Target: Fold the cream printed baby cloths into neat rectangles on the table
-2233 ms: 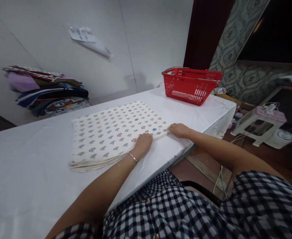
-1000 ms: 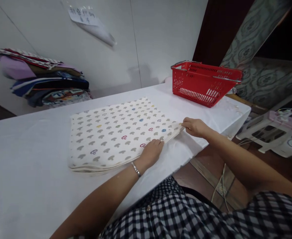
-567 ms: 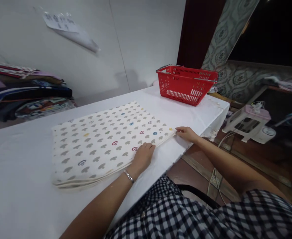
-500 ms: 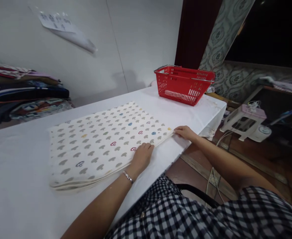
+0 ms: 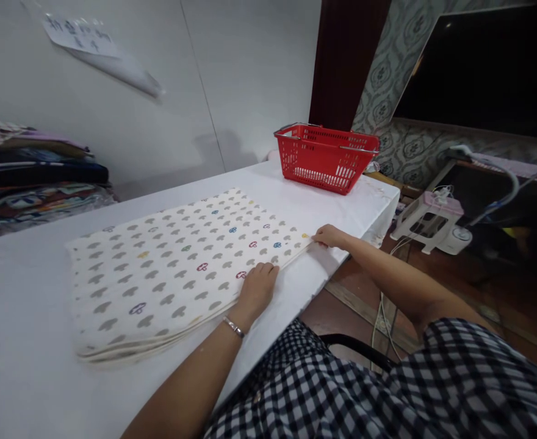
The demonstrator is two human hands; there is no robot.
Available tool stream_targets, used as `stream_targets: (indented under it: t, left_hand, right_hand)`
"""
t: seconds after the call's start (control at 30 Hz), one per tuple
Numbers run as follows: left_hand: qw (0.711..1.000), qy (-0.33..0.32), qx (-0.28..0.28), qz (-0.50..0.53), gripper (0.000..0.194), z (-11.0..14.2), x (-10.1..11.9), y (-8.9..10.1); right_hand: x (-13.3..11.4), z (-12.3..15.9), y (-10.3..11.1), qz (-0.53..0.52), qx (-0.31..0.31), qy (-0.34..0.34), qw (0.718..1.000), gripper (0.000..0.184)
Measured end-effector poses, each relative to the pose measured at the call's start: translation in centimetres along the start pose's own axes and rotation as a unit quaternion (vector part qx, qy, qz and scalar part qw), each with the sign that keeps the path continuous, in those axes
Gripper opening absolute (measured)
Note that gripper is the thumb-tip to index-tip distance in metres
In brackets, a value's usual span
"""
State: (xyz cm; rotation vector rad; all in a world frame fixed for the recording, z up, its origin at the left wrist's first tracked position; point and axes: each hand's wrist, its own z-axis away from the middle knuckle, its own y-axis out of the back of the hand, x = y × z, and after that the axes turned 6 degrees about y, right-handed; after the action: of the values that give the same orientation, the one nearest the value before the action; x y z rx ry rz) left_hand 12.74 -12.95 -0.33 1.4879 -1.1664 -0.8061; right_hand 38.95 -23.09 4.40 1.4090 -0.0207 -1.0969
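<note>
A folded white cloth (image 5: 190,268), printed with grey mushroom-like shapes and a few coloured ones, lies in several layers. My left hand (image 5: 258,286) is at the middle of its near edge, fingers curled over the top layer; the thumb is hidden. At the near right corner, my right hand (image 5: 327,236) pinches the cloth between thumb and fingers. The layers fan out slightly along the near left edge.
The cloth lies on a white-covered table (image 5: 30,292). A red basket (image 5: 326,160) with metal handles stands at its far right. Folded textiles (image 5: 39,177) are stacked at the far left. A plastic stool (image 5: 433,213) stands on the floor to the right.
The view has swung right, so the cloth and basket appear further left. My right hand lifted the corner slightly a second ago and now holds it lower. Both hands keep to the same edge.
</note>
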Motion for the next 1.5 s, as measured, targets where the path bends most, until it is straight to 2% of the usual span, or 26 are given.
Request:
stream_targets:
  t: [0.13,0.33,0.47,0.63,0.77,1.0,1.2,1.3,1.37,1.43,1.5]
  left_hand:
    - [1.000,-0.001,0.003,-0.003,0.036,0.0,0.0,-0.1]
    - [1.000,-0.002,0.006,0.001,0.035,0.0,-0.1,-0.2]
    - [1.000,-0.002,0.004,0.009,0.035,0.0,0.0,0.0]
    - [1.000,-0.001,0.004,0.012,0.036,-0.1,0.0,0.1]
    - [1.000,-0.002,0.009,0.010,0.035,-0.1,0.0,-0.2]
    - [1.000,-0.002,0.008,-0.004,0.027,0.2,0.0,-0.1]
    - [1.000,0.000,0.023,0.001,0.023,-1.0,0.9,0.1]
    - [1.000,-0.007,0.009,0.006,0.018,-2.0,2.0,-0.1]
    - [1.000,-0.012,-0.012,0.000,0.016,-2.4,2.5,-0.2]
    - [1.000,-0.021,-0.017,-0.003,0.017,-2.3,2.7,-0.3]
    - [0.999,-0.030,-0.010,-0.006,0.018,-1.8,2.6,-0.4]
  right_hand:
    - [-0.5,0.1,-0.5,0.037,-0.016,-0.003,0.999,0.036]
    - [-0.8,-0.2,-0.6,0.037,-0.022,-0.010,0.999,0.026]
    - [-0.3,-0.3,-0.7,0.045,-0.060,-0.044,0.996,0.028]
    - [-0.3,-0.2,-0.5,0.060,-0.087,-0.053,0.993,0.034]
    - [-0.6,-0.5,-0.2,0.074,-0.098,-0.052,0.991,0.036]
    - [-0.4,-1.0,-1.1,0.074,-0.098,-0.053,0.991,0.030]
    - [-0.6,-1.3,1.7,0.070,-0.051,-0.017,0.996,0.020]
    - [0.2,-1.9,2.4,0.125,-0.028,-0.011,0.992,0.028]
    - [1.4,-2.4,1.9,0.180,-0.058,0.001,0.982,0.039]
    - [2.9,-2.9,1.2,0.168,-0.079,0.033,0.982,0.044]
    - [4.4,-3.3,0.6,0.131,-0.080,0.008,0.988,0.042]
